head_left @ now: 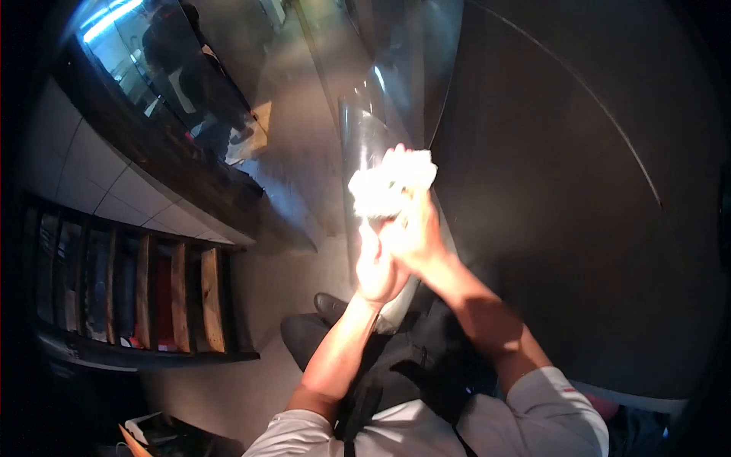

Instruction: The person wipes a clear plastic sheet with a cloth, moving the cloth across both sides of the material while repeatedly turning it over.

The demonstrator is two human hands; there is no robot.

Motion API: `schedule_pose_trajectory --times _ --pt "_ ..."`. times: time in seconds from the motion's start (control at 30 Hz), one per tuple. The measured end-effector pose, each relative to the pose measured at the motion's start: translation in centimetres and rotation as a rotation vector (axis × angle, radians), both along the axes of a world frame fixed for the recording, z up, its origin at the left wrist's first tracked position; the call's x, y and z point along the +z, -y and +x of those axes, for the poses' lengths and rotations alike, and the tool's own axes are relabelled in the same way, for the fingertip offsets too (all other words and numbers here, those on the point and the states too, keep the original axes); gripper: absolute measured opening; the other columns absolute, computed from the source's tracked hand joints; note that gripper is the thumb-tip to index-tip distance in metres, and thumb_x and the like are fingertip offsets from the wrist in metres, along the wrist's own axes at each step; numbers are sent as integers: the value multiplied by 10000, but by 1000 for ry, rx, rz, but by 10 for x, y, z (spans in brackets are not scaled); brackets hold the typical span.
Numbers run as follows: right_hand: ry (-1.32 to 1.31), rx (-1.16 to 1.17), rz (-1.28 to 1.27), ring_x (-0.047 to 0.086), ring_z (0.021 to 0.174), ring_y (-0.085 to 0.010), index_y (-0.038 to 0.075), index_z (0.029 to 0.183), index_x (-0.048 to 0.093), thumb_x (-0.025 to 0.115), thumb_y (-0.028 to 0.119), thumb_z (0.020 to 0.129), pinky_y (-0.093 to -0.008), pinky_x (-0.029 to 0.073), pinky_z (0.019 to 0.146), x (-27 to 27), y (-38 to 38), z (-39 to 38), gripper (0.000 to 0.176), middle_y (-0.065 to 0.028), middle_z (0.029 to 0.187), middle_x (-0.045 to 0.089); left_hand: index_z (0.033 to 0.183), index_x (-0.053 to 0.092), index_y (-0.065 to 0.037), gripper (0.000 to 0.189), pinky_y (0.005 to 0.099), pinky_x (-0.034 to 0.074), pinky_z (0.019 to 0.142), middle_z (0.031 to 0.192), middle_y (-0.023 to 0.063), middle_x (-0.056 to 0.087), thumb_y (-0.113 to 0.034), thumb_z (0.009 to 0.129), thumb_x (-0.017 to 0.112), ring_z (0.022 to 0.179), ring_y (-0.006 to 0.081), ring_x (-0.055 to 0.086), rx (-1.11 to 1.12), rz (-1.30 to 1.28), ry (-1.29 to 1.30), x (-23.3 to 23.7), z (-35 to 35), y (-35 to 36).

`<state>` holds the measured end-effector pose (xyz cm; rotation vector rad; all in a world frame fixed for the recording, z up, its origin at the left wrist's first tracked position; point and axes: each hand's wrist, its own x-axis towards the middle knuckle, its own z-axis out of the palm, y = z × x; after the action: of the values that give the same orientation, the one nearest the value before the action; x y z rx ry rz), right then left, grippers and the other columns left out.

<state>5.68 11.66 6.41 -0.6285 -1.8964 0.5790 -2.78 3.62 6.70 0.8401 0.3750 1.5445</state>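
A crumpled white cloth [392, 183], washed out by bright light, is bunched in front of me at arm's length. My right hand [419, 236] grips it from the right, with fingertips showing at its top. Just below, my left hand [381, 268] has its thumb up against the cloth's lower edge and its fingers closed, partly hidden behind the right hand. Behind the cloth stands a clear, glossy curved sheet [362, 133], like a tube, which the cloth overlaps in this view.
A large dark panel [579, 198] fills the right side. At left is a slatted wooden rack [180, 297] beside a tiled surface [106, 171]. A glass pane [183, 68] at upper left shows a person's dark shape. Grey floor [297, 266] lies between, with my dark shoe [329, 306] on it.
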Motion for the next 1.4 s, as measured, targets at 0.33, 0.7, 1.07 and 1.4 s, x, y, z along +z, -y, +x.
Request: schedule_pose_trajectory --times 0.33,0.7,1.07,1.4 --pt "88 66 -4 402 1448 -447 7 1354 598 627 126 847 -534 268 1229 39 10 7 521 -287 1507 481 1656 215 -213 752 588 170 1250 1712 82 219 -659 1051 242 1570 279 216 -174 -133 86 -10 -14 4" --pt "240 226 -420 532 1355 -409 8 1450 526 707 197 826 -463 427 1147 -11 83 3 677 -259 1408 590 1644 208 -135 660 545 250 1237 1693 141 244 -484 1095 314 1530 308 299 -131 -114 224 6 -18 3" --pt "-4 -54 -81 481 1358 -431 -51 1486 426 616 70 837 -465 408 1127 -19 88 -12 688 -294 1472 466 1544 401 -69 555 459 251 1241 1604 145 424 -387 1089 422 1466 302 403 35 -193 309 -20 -6 -29" --pt "-20 -220 -85 606 1223 -391 -20 1312 571 612 56 845 -468 440 1082 -2 -17 24 475 -232 1233 667 1625 282 -57 802 502 232 1244 1582 143 465 -625 1062 340 1480 331 403 -154 -93 -195 -91 -17 18"
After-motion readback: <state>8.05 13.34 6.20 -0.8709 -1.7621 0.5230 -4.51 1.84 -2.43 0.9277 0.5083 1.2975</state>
